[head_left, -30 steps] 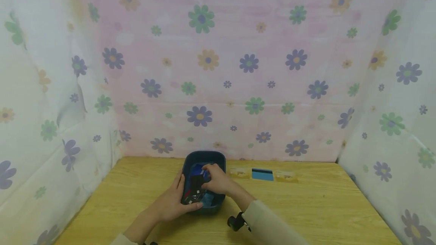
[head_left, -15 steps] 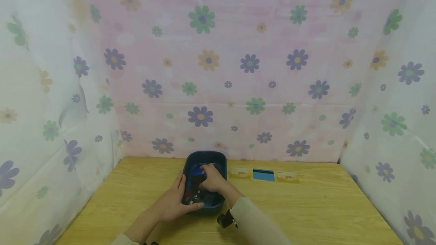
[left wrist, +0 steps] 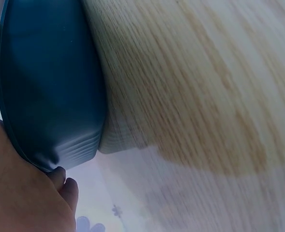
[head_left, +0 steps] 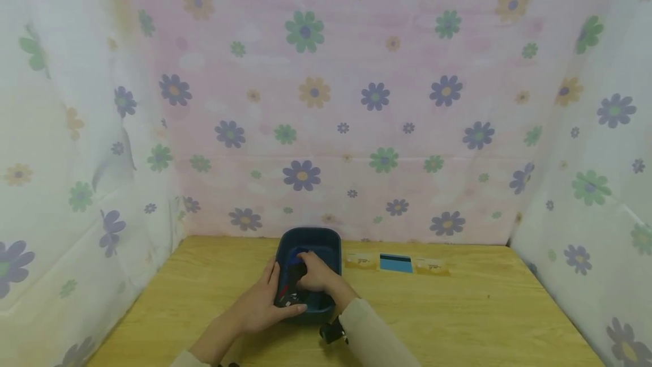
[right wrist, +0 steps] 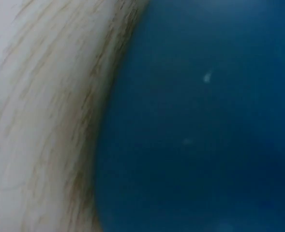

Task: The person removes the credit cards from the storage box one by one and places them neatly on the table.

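Note:
A dark blue plastic bin [head_left: 311,235] stands on the wooden table, near its back edge. My left hand [head_left: 257,304] grips the bin's near left side, thumb over the front rim; the left wrist view shows the hand [left wrist: 23,188] along the rim. Reaching inside over the right side, my right hand [head_left: 318,273] has its fingers at a black card-like piece [head_left: 296,272]; its fingertips are partly hidden. Dark printed pieces with red and white marks [head_left: 289,297] lie below, and something bright blue [head_left: 297,255] behind. Only the bin's blue wall [right wrist: 195,116] fills the right wrist view.
To the bin's right lie cards in a row: a gold card [head_left: 361,261], a blue card with a black stripe [head_left: 396,263] and another gold card [head_left: 432,265]. Flowered cloth [head_left: 407,174] hangs behind and at both sides of the table [head_left: 458,316].
My right hand and forearm have shifted left and slightly deeper into the bin. My left hand keeps its hold on the bin. The cards on the table have not moved.

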The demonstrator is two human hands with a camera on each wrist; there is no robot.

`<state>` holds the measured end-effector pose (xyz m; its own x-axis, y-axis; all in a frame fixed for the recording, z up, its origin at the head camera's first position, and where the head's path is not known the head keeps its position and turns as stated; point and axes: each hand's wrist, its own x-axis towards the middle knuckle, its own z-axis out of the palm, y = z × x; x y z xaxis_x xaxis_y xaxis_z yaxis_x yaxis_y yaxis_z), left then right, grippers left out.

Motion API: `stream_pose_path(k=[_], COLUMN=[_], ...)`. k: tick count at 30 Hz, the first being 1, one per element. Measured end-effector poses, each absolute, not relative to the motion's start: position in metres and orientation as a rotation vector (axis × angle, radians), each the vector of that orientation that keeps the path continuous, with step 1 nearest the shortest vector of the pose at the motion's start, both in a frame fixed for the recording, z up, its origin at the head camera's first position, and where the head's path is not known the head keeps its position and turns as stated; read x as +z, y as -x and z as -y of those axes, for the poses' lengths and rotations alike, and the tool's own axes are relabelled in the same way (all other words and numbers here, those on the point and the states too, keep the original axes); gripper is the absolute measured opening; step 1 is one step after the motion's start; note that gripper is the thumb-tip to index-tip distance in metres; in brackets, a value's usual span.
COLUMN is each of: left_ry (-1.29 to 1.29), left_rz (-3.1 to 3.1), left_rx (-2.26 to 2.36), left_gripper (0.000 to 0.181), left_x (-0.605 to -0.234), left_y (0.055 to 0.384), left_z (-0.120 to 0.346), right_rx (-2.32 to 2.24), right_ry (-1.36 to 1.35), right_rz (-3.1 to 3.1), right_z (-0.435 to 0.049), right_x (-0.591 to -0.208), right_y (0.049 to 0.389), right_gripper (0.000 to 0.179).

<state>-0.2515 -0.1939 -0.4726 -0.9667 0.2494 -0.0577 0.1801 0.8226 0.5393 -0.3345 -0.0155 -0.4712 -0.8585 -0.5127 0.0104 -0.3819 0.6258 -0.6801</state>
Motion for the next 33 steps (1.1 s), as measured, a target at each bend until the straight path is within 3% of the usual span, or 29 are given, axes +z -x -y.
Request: stream_pose_path(k=[14, 25, 33], left_ry=[-0.332, -0.344, -0.357], left_rz=[-2.898, -2.905, -2.897], left_rx=[0.831, 0.834, 0.830], left_gripper=[0.125, 0.125, 0.126], left_x=[-0.4684, -0.4691, -0.4687], left_y=[0.2496, 0.2525, 0.2504], left_z=[0.1926, 0.1930, 0.1929], right_rx=[-0.924, -1.009, -0.982], right_ry=[0.643, 0.586, 0.596], right_rz=[-2.775, -2.798, -2.743], right_z=[0.0206, 0.0189, 0.0180], right_x=[-0.4760, -0.4747, -0.4712], right_y=[0.3387, 0.3401, 0.3348], right_gripper=[0.071, 0.054, 0.065])
